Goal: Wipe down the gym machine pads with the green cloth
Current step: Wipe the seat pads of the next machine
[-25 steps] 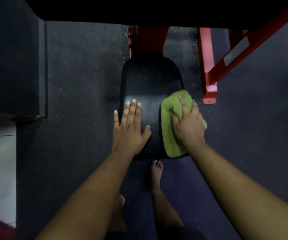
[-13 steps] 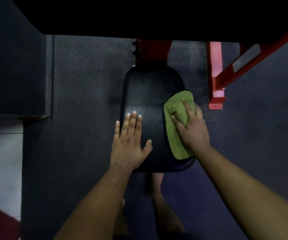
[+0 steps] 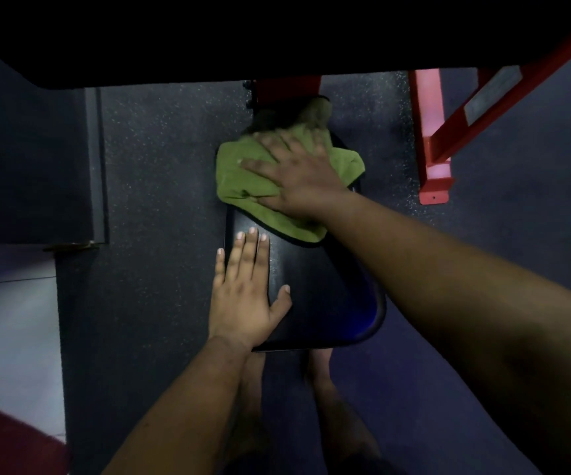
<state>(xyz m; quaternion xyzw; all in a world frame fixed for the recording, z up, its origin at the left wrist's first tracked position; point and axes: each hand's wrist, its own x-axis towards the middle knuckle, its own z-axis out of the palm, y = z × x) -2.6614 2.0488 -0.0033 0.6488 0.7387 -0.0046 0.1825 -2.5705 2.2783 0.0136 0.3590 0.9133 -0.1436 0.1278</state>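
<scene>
A black seat pad (image 3: 314, 289) of a red gym machine lies below me. The green cloth (image 3: 243, 176) is spread over the pad's far end. My right hand (image 3: 297, 176) presses flat on the cloth with fingers spread, blurred by motion. My left hand (image 3: 246, 289) rests flat on the pad's near left edge, fingers straight, holding nothing.
A red steel frame leg (image 3: 433, 138) stands on the speckled rubber floor (image 3: 167, 186) to the right of the pad. A large dark pad (image 3: 277, 29) overhangs the top of the view. A dark wall block (image 3: 33, 166) is at left. My bare feet (image 3: 325, 382) stand below the seat.
My right hand has swept the cloth from the pad's right side up and across to its far end. My left hand has stayed in place on the pad.
</scene>
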